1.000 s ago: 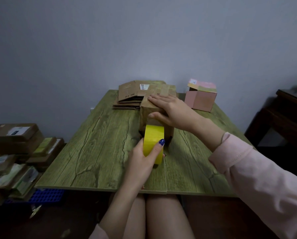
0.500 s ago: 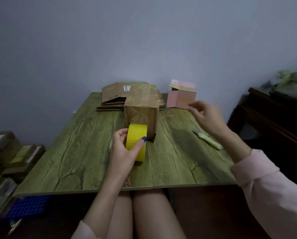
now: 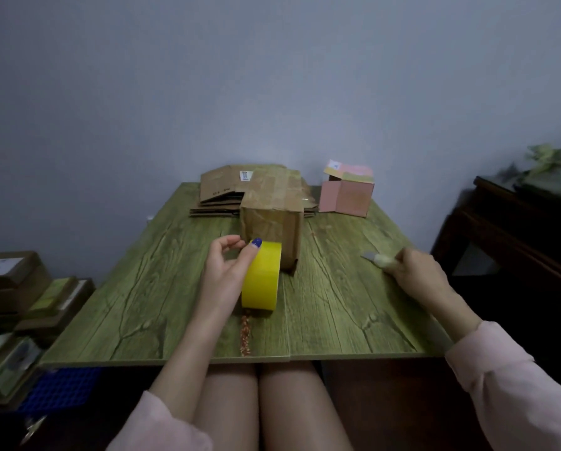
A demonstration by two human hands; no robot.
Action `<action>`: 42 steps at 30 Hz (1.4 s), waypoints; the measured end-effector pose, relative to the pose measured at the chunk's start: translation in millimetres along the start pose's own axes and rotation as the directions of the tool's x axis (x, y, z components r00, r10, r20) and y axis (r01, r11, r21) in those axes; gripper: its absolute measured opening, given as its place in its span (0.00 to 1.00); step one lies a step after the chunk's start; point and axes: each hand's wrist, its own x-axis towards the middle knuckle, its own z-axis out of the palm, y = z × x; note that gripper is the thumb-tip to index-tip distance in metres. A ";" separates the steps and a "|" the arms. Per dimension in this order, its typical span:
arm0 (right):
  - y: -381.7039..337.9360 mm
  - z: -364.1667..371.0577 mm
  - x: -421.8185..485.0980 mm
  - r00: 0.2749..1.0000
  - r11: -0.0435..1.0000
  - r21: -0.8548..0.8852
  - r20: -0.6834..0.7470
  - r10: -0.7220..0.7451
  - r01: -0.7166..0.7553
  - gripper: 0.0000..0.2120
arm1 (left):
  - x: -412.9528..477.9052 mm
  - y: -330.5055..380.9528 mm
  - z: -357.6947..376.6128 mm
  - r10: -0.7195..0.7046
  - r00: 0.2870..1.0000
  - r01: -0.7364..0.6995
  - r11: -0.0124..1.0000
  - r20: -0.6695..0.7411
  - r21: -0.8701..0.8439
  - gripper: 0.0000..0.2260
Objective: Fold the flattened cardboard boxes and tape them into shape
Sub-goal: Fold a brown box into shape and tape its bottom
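Head view: the yellow tape roll is held upright by the left hand, thumb hooked over its rim and fingers curled beside it. A knife is gripped by the right hand, well apart to the right. Just beyond the tape roll the folded box stands. If tape is cut slack, it could be wrinkled or stuck to itself, and the thumb could be nicked. The tape roll is glossy and round, the cardboard creased and matte.
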 end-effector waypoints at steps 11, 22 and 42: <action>-109.6 -58.0 -19.0 0.817 0.667 0.473 -0.375 -0.438 0.575 0.08 | 2.8 -9.3 -2.5 -0.156 0.986 0.159 0.986 0.063 -0.040 0.23; -158.3 -28.7 -19.4 0.495 0.455 0.202 -0.255 -0.830 0.867 0.08 | -6.7 -3.8 10.4 -0.049 0.998 0.050 0.998 0.030 -0.038 0.15; -156.6 -23.9 -11.0 0.512 0.456 0.245 -0.275 -0.814 0.856 0.09 | -12.6 9.8 6.2 -0.194 0.981 0.192 0.966 -0.005 0.173 0.22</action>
